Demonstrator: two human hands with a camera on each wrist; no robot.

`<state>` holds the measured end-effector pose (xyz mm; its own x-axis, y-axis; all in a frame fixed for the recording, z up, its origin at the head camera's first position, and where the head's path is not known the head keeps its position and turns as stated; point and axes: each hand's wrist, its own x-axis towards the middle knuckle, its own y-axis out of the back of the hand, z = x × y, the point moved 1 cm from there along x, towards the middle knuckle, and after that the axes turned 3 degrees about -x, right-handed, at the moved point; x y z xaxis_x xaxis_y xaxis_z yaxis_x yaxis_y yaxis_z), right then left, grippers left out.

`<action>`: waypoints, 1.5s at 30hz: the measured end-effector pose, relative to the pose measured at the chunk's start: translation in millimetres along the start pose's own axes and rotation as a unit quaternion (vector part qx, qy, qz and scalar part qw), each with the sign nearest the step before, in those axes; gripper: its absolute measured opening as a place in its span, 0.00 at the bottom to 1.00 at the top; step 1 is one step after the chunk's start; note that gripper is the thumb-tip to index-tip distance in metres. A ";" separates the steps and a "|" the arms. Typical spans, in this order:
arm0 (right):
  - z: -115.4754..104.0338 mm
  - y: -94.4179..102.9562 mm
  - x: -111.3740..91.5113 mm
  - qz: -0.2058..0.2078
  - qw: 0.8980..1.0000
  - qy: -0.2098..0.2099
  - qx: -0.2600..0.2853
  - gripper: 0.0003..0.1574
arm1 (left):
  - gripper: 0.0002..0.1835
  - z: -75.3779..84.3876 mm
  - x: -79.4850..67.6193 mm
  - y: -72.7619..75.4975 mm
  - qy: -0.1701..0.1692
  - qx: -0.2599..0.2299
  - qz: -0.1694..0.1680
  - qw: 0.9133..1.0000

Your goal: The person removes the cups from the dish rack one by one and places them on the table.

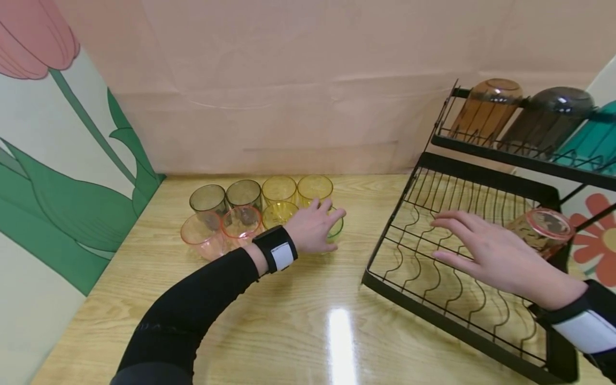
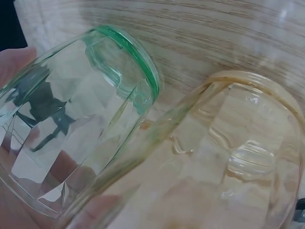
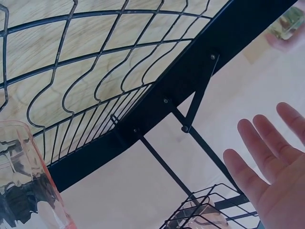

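Note:
My left hand (image 1: 312,229) is at the right end of a group of clear tumblers, fingers spread over a green-rimmed glass (image 1: 338,226). In the left wrist view that green-rimmed glass (image 2: 90,109) stands beside a yellow glass (image 2: 238,157), with parts of the hand seen behind and through it. Whether the fingers touch it is hard to tell. Over the black wire dish rack (image 1: 462,331) hovers my right hand (image 1: 500,256), its fingers extended and nothing in them. A pink glass (image 1: 544,231) sits in the rack near the right wrist.
Left of the hand stand yellow glasses (image 1: 279,190), grey glasses (image 1: 208,199) and pink glasses (image 1: 204,235). The rack's upper shelf carries an orange glass (image 1: 488,109), a dark grey glass (image 1: 548,117) and a teal glass (image 1: 594,136). A wall closes the table's back edge.

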<state>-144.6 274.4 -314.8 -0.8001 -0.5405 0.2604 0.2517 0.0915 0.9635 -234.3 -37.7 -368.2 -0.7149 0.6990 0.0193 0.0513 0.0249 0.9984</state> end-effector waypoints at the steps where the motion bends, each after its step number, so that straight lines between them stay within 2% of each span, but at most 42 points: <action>1: -0.1 0.3 -0.1 0.000 1.000 0.000 0.001 0.35 | 0.39 -0.1 -0.1 -0.1 0.001 0.000 0.000 1.000; 5: 0.2 0.4 -0.7 -0.002 1.000 -0.004 0.002 0.35 | 0.40 -0.3 -0.8 -0.3 0.004 0.006 0.005 1.000; 8: 0.4 0.0 -1.1 -0.003 1.000 -0.004 0.002 0.35 | 0.40 -0.6 -1.9 -0.6 -0.002 0.028 0.012 1.000; 19: 1.3 -0.2 -1.3 -0.006 1.000 -0.008 -0.002 0.36 | 0.41 -1.4 -4.9 -2.4 -0.059 0.112 0.056 0.990; 29: 12.8 -3.5 -1.8 -0.034 0.999 -0.026 -0.025 0.42 | 0.40 0.3 -8.7 -2.9 -0.055 0.111 0.070 0.990; 34: 26.2 -3.2 -1.9 -0.067 0.995 -0.058 -0.040 0.46 | 0.37 3.5 -17.3 0.8 -0.063 0.088 0.091 0.990; 38: 43.9 -2.3 -2.3 -0.089 0.990 -0.092 -0.065 0.51 | 0.32 7.1 -35.5 3.2 -0.079 0.038 0.140 0.986; 42: 66.8 -4.2 -5.1 -0.102 0.983 -0.126 -0.091 0.56 | 0.29 9.6 -59.0 0.0 -0.100 -0.028 0.207 0.973; 45: 83.9 -6.7 -9.6 -0.107 0.978 -0.150 -0.097 0.57 | 0.27 9.1 -75.5 -3.2 -0.118 -0.071 0.242 0.961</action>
<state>-184.3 349.2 -318.5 -0.9622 -0.2573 0.0891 0.1367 -0.1734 0.9753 -174.2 -84.1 -373.3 -0.4525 0.7475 0.4863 0.2298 -0.4292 0.8735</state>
